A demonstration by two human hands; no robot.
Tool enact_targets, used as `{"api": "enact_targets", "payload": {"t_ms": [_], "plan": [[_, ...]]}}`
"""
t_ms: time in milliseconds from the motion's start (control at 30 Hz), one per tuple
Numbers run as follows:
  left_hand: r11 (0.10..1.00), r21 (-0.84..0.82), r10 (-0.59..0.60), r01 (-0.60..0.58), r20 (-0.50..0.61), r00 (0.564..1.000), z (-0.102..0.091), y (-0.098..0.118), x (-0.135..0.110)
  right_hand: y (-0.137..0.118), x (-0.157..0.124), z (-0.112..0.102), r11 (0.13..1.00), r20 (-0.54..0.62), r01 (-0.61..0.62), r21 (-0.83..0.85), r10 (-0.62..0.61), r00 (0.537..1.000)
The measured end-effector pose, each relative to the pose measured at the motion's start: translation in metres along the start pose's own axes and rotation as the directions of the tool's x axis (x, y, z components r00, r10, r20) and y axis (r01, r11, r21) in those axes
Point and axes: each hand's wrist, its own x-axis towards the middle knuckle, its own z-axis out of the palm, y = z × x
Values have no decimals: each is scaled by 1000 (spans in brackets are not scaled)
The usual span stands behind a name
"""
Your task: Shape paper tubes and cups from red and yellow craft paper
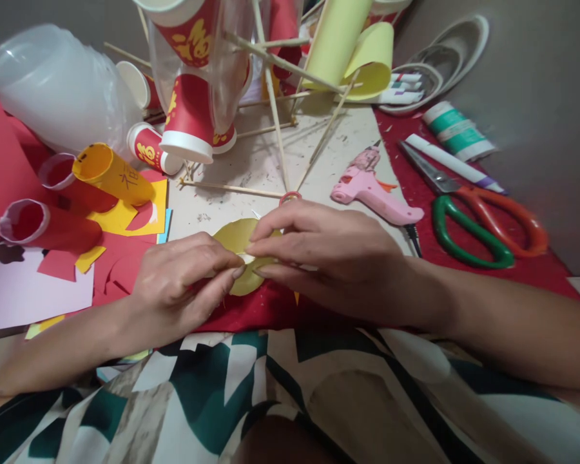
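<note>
Low over the front of the table, a round piece of yellow paper [235, 233] is held between both hands. At its near-middle part, my left hand [183, 277] pinches with thumb and index finger. Facing it, my right hand [314, 251] has its fingers pressed together on the same paper and covers much of its right side. Between the fingertips shows a small whitish bit [246, 258], too small to name. Just beyond my right hand is a small red ring [290, 197], partly hidden by the knuckles.
A frame of wooden sticks [272, 96] stands behind the hands, beside red paper cups [189, 109]. To the right lie a pink glue gun [370, 193], scissors [473, 222] and tape rolls [415, 90]. Paper tubes [67, 225] and red scraps [125, 270] lie at left.
</note>
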Motion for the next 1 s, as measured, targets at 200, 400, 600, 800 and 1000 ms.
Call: {"api": "enact_targets", "payload": {"t_ms": [200,400,600,800,1000], "plan": [[1000,-16,8,-8,37,999,-3,0,0,-1,-3,2,1000,61,4,-15,-3,998],[996,6,-94,94,52,994,-11,-3,0,4,1,-5,996,71,60,-60,-55,996],[997,9,-75,75,63,995,-12,-1,0,4,3,-3,990,68,-28,-141,38,997],[999,0,-38,38,86,996,-7,0,1,-4,0,4,992,58,-74,-101,80,995],[1000,20,-6,3,120,993,-6,-3,1,-2,-1,4,990,88,-73,-118,83,993]]}}
